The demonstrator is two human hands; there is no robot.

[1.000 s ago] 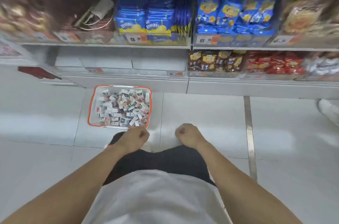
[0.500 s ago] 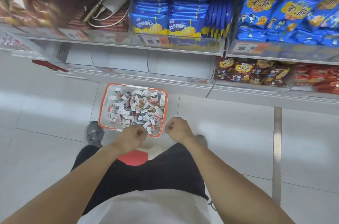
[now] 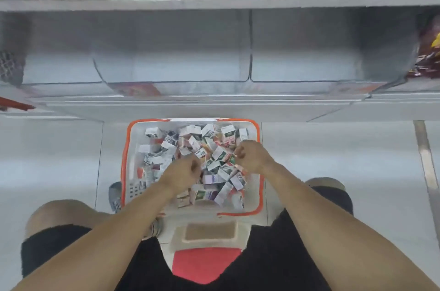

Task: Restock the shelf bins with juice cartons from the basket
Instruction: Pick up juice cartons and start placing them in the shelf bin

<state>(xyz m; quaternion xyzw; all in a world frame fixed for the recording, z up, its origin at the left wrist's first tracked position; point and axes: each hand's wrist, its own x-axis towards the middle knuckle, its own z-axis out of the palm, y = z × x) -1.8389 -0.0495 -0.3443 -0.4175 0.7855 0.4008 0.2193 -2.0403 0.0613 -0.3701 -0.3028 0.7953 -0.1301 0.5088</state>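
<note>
A white basket with an orange rim [image 3: 125, 148] stands on the floor below the bottom shelf, heaped with several small juice cartons [image 3: 190, 132]. Both my hands hover over the heap with curled fingers. My left hand [image 3: 182, 173] is a fist above the middle of the pile, and I see no carton in it. My right hand [image 3: 251, 156] hangs over the right side, its fingertips close to the cartons, with nothing visibly gripped. Two clear shelf bins, the left bin [image 3: 166, 64] and the right bin [image 3: 321, 59], sit empty just behind the basket.
The shelf above the bins [image 3: 214, 1] overhangs them, carrying snack packs and price tags. Red and yellow snack packs [image 3: 426, 52] fill the bin at far right. My knees flank the basket, with a red-and-white stool [image 3: 204, 264] between them. A metal floor strip [image 3: 426, 159] runs at right.
I have crouched and come close to the shelf, so the basket and bins now fill the view. Both fists have moved from in front of the basket to above the cartons.
</note>
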